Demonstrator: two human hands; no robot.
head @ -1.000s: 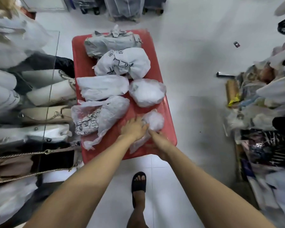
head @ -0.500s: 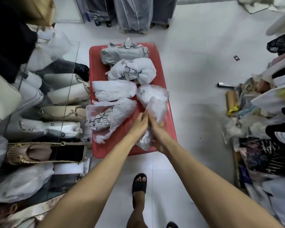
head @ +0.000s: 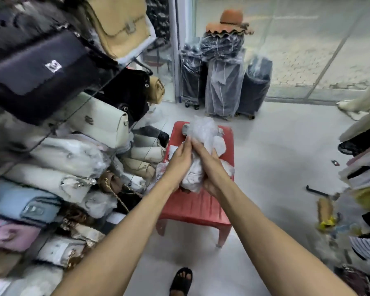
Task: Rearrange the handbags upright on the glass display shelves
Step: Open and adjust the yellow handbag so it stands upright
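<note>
A small handbag wrapped in a clear plastic bag (head: 203, 133) is lifted above the red plastic table (head: 195, 205). My left hand (head: 179, 159) presses its left side with fingers stretched along the wrap. My right hand (head: 209, 165) grips its right side, fingers round the plastic. Other wrapped bags (head: 226, 169) on the table are mostly hidden behind my hands. Glass display shelves (head: 135, 53) at left carry many handbags: a black one (head: 41, 71), a tan one (head: 120, 22), a white one (head: 100, 122), and several lying flat lower down (head: 51, 182).
Plastic-covered suitcases (head: 222, 86) topped by an orange hat (head: 231, 20) stand beyond the table by a glass wall. Piles of clothes and goods (head: 359, 178) line the right side. My sandalled foot (head: 181, 280) stands on the white tile floor.
Both hands have raised the wrapped bag off the table. My view has tilted up and left, bringing the upper shelves and suitcases into sight.
</note>
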